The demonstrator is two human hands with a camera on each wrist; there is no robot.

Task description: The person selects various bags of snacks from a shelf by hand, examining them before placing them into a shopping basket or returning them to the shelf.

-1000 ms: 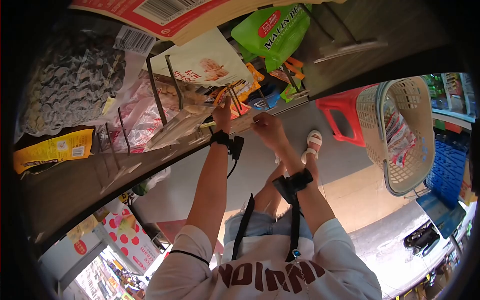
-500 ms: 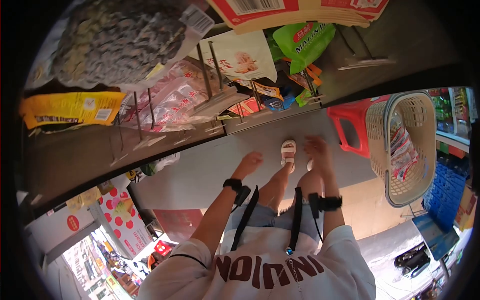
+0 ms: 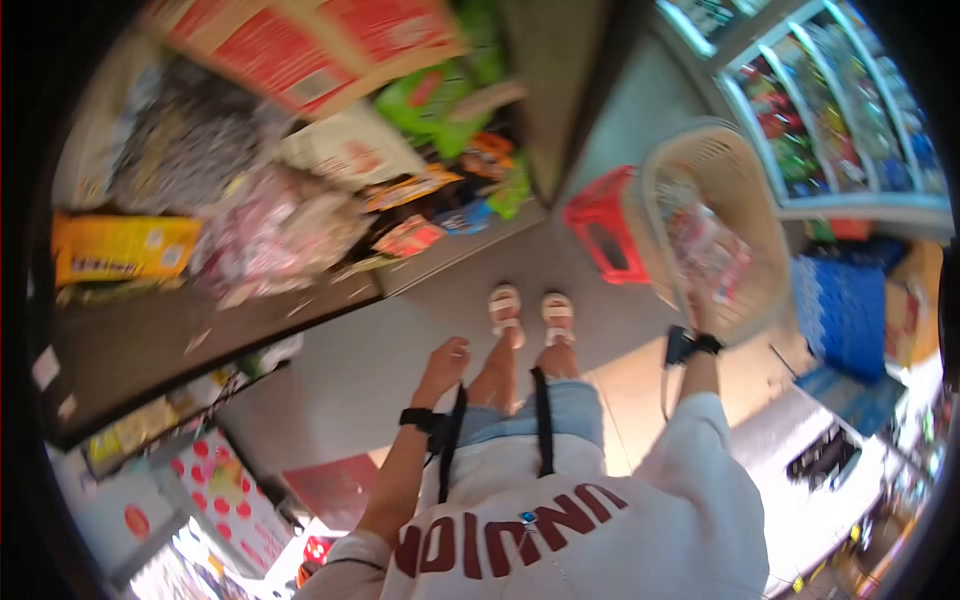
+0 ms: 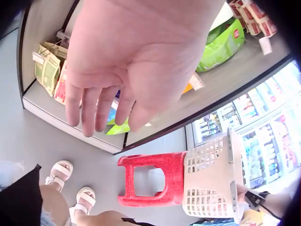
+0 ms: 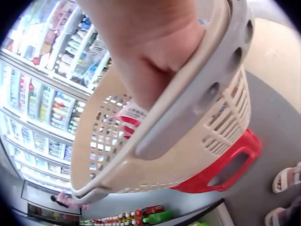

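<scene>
In the head view, my right hand [image 3: 700, 305] reaches over the near rim of a beige plastic basket [image 3: 765, 250]. Inside lies a clear plastic packet [image 3: 708, 250] with red and white print. The right wrist view has the right hand [image 5: 155, 66] dipping into the basket, its fingertips hidden behind the rim and the packet [image 5: 129, 120] right beside them; I cannot tell whether it grips the packet. My left hand [image 3: 440, 370] hangs in front of my body, below the shelf. Its palm shows in the left wrist view with the fingers [image 4: 89, 110] loosely extended, holding nothing.
A red plastic stool [image 4: 176, 179] holds up the basket. Along the left runs a shelf [image 3: 330, 305] with bagged snacks, including a yellow packet [image 3: 125, 247] and a green bag [image 3: 430, 105]. A lit drinks fridge [image 3: 840, 110] stands behind the basket, near blue crates [image 3: 840, 310].
Both hands have come away from the shelf. The right hand has swung right and into the basket, while the left has lowered beside the body. The head view has turned toward the basket.
</scene>
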